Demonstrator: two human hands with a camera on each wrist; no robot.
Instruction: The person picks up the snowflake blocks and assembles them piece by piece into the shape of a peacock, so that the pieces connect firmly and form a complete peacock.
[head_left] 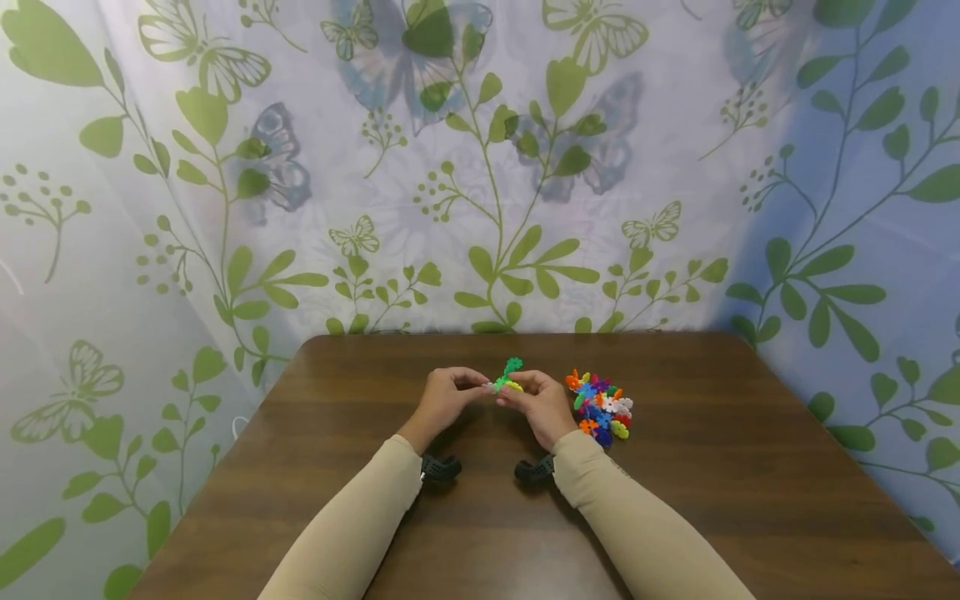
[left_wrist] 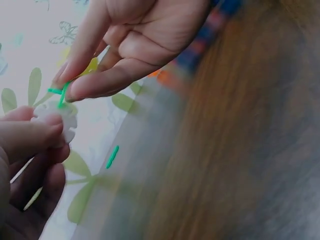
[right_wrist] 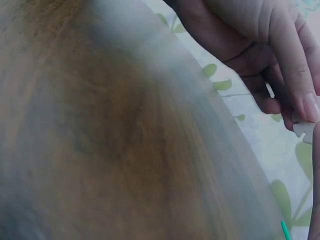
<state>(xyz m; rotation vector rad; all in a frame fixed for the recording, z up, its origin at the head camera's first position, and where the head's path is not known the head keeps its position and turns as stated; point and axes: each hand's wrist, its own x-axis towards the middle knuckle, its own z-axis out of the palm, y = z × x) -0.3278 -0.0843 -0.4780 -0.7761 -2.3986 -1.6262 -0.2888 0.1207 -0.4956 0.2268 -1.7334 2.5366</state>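
My left hand [head_left: 442, 402] pinches a white flower-shaped disc [left_wrist: 59, 120] with notched edges between thumb and fingertips. Facing it, my right hand [head_left: 546, 406] pinches a green flower-shaped disc [left_wrist: 63, 96], seen edge-on in the left wrist view and meeting the white disc's rim. A yellow disc [head_left: 514, 386] shows by the right fingertips, partly hidden by them. Just beyond the fingertips, another green disc [head_left: 513, 364] appears in the head view. In the right wrist view, only a bit of the white disc [right_wrist: 303, 132] shows under the left thumb.
To the right of my right hand lies a pile of multicoloured flower-shaped discs [head_left: 600, 408] on the brown wooden table [head_left: 697, 492]. A curtain [head_left: 465, 183] printed with leaves and butterflies hangs behind the table's far edge. Dark straps [head_left: 441, 468] are on both wrists.
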